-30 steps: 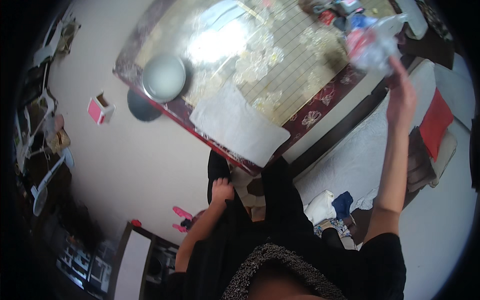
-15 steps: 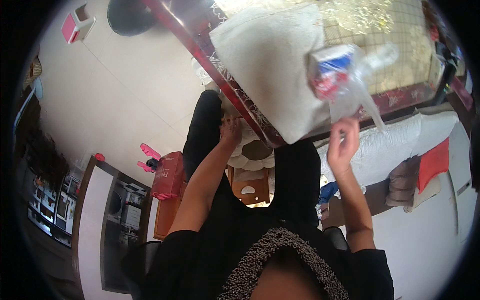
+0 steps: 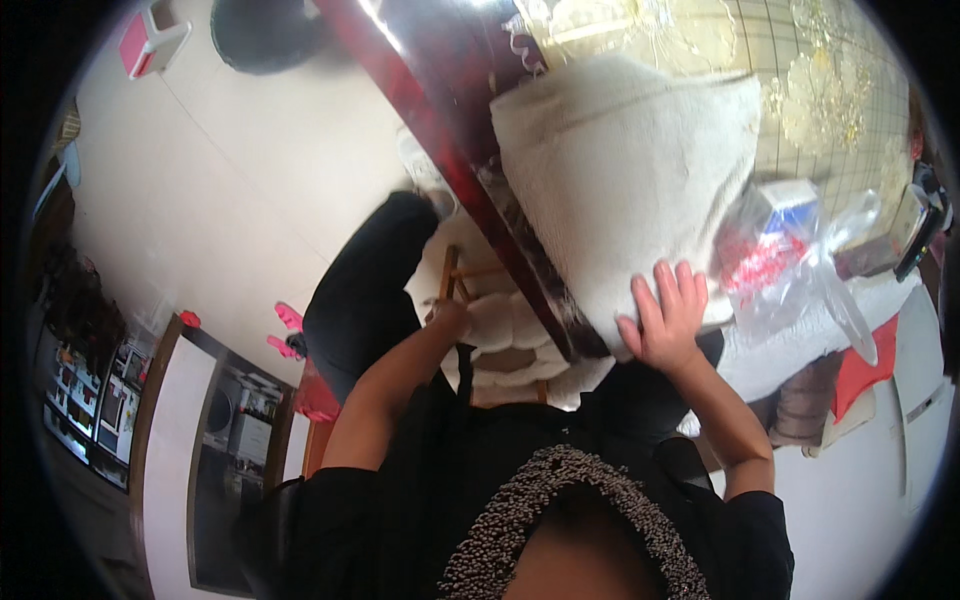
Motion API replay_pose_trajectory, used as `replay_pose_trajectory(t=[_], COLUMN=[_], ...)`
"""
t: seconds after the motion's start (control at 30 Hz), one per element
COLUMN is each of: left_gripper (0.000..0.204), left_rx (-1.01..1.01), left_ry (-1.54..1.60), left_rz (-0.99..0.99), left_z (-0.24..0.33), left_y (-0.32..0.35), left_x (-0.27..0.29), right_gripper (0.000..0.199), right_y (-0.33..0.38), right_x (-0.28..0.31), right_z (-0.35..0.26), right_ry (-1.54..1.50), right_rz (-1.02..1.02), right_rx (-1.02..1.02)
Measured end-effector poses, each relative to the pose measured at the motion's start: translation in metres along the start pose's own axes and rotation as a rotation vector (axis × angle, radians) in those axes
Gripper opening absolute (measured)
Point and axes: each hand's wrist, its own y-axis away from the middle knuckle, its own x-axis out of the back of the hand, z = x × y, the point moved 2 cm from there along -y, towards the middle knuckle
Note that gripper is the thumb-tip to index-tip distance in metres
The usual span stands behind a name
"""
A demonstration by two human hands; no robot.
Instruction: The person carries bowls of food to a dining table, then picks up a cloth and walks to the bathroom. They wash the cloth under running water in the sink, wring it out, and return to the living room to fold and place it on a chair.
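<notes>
My right hand (image 3: 665, 320) lies flat, fingers spread, on the near edge of a thick white towel (image 3: 620, 170) spread on the table. Just right of it lies a clear plastic bag (image 3: 790, 255) holding a red, white and blue package; the hand does not grip it. My left hand (image 3: 450, 318) is down below the table's dark red edge (image 3: 440, 130), at a wooden chair frame (image 3: 450, 275) with a white fluffy cushion (image 3: 510, 335). Its fingers are small and blurred, so its grip is unclear. My black-clad legs reach under the table.
The table has a glossy gold-patterned top (image 3: 800, 90). A dark flat device (image 3: 915, 235) lies at its right end and a red cloth (image 3: 865, 375) below. On the pale floor sit a black round object (image 3: 265, 30), a pink-and-white box (image 3: 150, 35) and pink slippers (image 3: 285, 332). A cabinet (image 3: 210, 430) stands lower left.
My right hand brought the plastic bag down from the far right of the table, let it go beside the towel, and now rests flat on the towel. The view tilted closer.
</notes>
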Motion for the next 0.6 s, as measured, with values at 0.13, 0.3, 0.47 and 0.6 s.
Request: replay_pose_trajectory(t=[0.13, 0.3, 0.47, 0.6], left_gripper=[0.044, 0.039, 0.034, 0.030], left_rx=[-0.014, -0.108, -0.144, -0.194], left_ry=[0.070, 0.058, -0.055, -0.184], left_rz=[-0.012, 0.157, 0.352, 0.554], left_z=[-0.031, -0.060, -0.082, -0.086], left_y=[-0.009, -0.046, -0.077, -0.080], left_x=[0.016, 0.022, 0.055, 0.086], right_gripper=[0.043, 0.044, 0.056, 0.066], right_y=[-0.003, -0.004, 0.004, 0.007], right_x=[0.004, 0.005, 0.010, 0.021], right_z=[0.004, 0.005, -0.007, -0.020], right_ry=[0.062, 0.050, 0.067, 0.070], right_rz=[-0.054, -0.041, -0.012, 0.036], right_rx=[0.050, 0.103, 0.101, 0.057])
